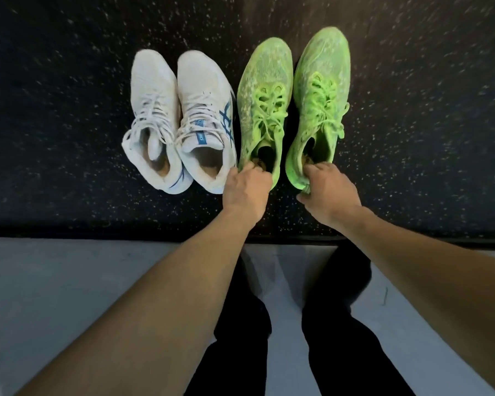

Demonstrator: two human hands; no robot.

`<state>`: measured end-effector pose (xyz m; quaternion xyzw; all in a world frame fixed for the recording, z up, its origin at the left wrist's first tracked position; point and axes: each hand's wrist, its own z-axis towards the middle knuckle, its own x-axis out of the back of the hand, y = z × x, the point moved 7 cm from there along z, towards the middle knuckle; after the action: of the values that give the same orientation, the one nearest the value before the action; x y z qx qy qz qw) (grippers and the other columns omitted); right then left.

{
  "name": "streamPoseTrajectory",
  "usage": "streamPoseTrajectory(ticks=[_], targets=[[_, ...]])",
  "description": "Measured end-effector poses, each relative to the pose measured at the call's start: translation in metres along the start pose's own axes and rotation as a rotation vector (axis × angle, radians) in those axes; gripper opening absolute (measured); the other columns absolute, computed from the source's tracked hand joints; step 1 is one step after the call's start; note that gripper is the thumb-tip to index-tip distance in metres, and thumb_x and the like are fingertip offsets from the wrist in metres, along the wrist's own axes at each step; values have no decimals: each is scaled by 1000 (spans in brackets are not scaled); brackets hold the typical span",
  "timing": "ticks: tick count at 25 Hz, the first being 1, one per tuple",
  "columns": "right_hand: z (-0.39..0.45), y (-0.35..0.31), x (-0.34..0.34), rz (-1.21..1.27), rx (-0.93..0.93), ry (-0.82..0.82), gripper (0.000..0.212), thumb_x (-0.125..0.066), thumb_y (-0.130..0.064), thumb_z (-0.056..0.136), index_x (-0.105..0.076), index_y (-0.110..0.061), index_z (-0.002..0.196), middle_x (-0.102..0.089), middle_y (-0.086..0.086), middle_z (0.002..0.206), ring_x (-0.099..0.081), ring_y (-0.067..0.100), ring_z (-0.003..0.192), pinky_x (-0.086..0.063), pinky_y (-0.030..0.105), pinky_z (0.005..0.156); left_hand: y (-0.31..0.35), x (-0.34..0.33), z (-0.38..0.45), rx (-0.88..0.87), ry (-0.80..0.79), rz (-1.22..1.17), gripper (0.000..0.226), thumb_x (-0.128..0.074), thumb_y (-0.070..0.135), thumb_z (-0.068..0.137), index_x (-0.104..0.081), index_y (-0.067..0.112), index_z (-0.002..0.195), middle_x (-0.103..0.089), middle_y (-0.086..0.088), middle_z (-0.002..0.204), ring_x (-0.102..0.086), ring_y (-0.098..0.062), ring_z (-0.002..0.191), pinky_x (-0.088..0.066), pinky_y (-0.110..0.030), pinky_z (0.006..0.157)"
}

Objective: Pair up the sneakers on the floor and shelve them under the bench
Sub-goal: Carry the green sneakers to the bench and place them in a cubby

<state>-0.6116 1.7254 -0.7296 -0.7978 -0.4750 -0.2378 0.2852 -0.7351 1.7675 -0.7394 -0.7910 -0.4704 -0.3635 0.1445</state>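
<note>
- My left hand [245, 190] pinches the heel collar of the left green sneaker [265, 110]; fingers are curled over the collar edge into the opening.
- My right hand [327, 192] grips the heel of the right green sneaker [322, 101] in the same way, thumb below, fingers curled over the rim.
- Both green sneakers lie directly ahead of my hands, heels toward me, toes pointing away. Their long axes run nearly parallel, straight away from my body; the right one sits slightly farther forward.
- The two green sneakers stand just beside each other, a narrow dark gap between them. Each hand is nearest its own shoe, so no crossing of arms is needed.
- The white sneakers [180, 121] stand to the left, paired, touching side by side, heels toward me. The left green sneaker is close against the nearer white one.
- Judgement: pairing appears complete; the step in hand is setting or shifting the green pair along its long axis.
- Surface: dark speckled floor [69, 110], rubber-like in look.
- Nearer me lies a pale grey surface [55, 281]; I cannot tell whether it is the bench. My dark trouser legs [240, 324] show below.
</note>
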Motion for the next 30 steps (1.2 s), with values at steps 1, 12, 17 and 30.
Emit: streamPoseTrajectory(ticks=[1,12,17,30], targets=[[5,0,-2,1,-1,20,24,-63,-23,88,-58,-9,108,-59,10,115,-53,32,110,-46,40,82,1,-2,0,8,17,-12,23,-57,6,91,-63,16,111,-63,-3,111,-49,-22,114,-39,-36,92],[-126,-44,140,112,72,173,10,-55,-13,90,-62,-9,96,-64,10,100,-58,33,97,-45,36,68,29,166,-111,-25,104,-25,11,-61,9,92,-62,16,100,-65,-3,95,-53,-19,94,-43,-31,81],[-231,-73,259,96,67,224,19,-53,-5,83,-63,-9,99,-61,13,101,-58,36,96,-38,35,66,52,297,-209,-22,156,-16,8,-60,14,94,-62,12,101,-58,-8,93,-44,-19,79,-39,-31,74],[-512,-114,433,111,102,460,17,-54,-8,85,-64,-9,99,-64,12,98,-58,34,98,-46,37,67,128,507,-467,-85,328,56,14,-55,12,92,-66,14,100,-58,-15,100,-60,-36,90,-38,-34,67]])
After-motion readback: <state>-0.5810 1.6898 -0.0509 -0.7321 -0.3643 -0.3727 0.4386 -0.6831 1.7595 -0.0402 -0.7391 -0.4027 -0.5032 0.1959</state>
